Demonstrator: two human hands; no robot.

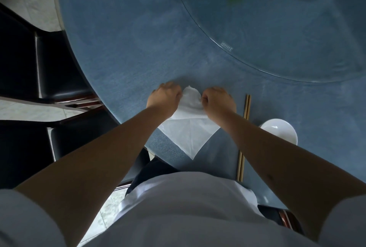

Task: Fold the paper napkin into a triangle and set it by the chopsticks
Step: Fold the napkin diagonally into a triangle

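Already both hands are closed on the paper napkin (189, 127): the left hand (165, 96) and right hand (216, 101) pinch its far corner, lifting it off the blue bench (128, 48). Folding looks half done, and placing it remains, the chopsticks (245, 124) lying just right.

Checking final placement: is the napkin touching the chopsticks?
Apart. The head view shows blue tablecloth between the napkin and the chopsticks; the right forearm crosses the chopsticks higher up.
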